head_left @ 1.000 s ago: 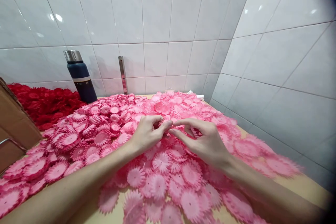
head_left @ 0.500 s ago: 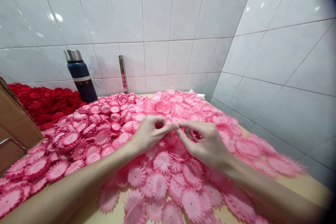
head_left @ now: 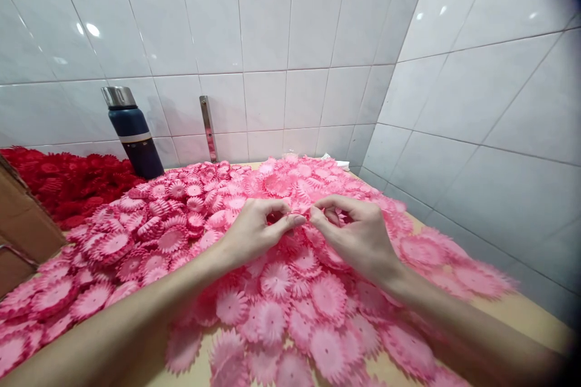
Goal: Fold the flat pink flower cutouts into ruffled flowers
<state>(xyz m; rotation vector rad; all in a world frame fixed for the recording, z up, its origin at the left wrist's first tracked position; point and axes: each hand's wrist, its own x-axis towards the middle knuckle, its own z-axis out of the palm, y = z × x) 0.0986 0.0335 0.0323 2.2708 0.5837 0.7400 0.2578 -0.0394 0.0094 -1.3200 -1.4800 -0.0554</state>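
Observation:
My left hand (head_left: 262, 227) is closed in a pinch, thumb pressed toward the curled index finger. Facing it, my right hand (head_left: 353, 234) also pinches, its fingertips a short gap from the left thumb. Whatever sits between the fingers of either hand is too small or hidden to make out. Both hands hover over a broad heap of pink, fringed fabric flower discs (head_left: 276, 278), many with a small dark hole at the centre. The discs lie in loose layers under and around the wrists.
A pile of red fringed pieces (head_left: 68, 181) lies at the left, behind a cardboard box (head_left: 25, 224). Against the tiled wall (head_left: 265, 24) stand a dark blue bottle (head_left: 134, 136) and a metal strip (head_left: 207, 128). Yellowish tabletop (head_left: 521, 320) shows at the right.
My fingertips, touching or nearly so before, now stand slightly apart. The right hand's fingers are curled in more. The whole view has shifted a little, so the scene sits further left.

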